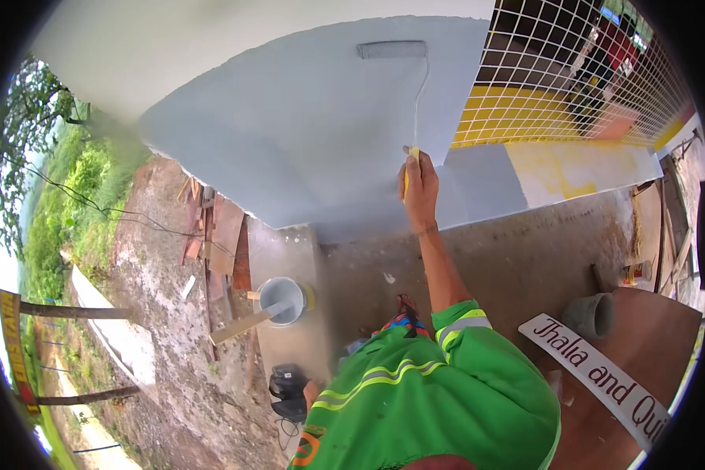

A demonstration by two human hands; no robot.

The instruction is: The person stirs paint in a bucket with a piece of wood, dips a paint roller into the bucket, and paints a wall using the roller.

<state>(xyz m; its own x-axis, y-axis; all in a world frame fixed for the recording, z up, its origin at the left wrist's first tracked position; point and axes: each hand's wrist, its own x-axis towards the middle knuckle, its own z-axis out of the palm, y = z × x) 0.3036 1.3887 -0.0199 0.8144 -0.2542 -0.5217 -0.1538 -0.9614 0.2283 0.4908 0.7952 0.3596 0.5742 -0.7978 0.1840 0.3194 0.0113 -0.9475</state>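
My right hand (420,182) is wrapped round the yellow handle of a paint roller (392,50), whose grey roller head lies against the wall (290,110) near the top. Grey paint covers much of this wall, with a paler band above it. Low on the left side, my left hand (312,392) shows only in part beside the green shirt, near a black object (288,392); its fingers are hidden. A bucket of grey paint (283,302) stands on the ledge, with a wooden stick (243,327) resting across it.
White wire mesh (525,70) is at the upper right, above a low wall part grey, part white and yellow. At the lower right are a dark bucket (589,316), a lettered sign (595,376) and a brown board (666,329). Scrap wood (225,235) lies left.
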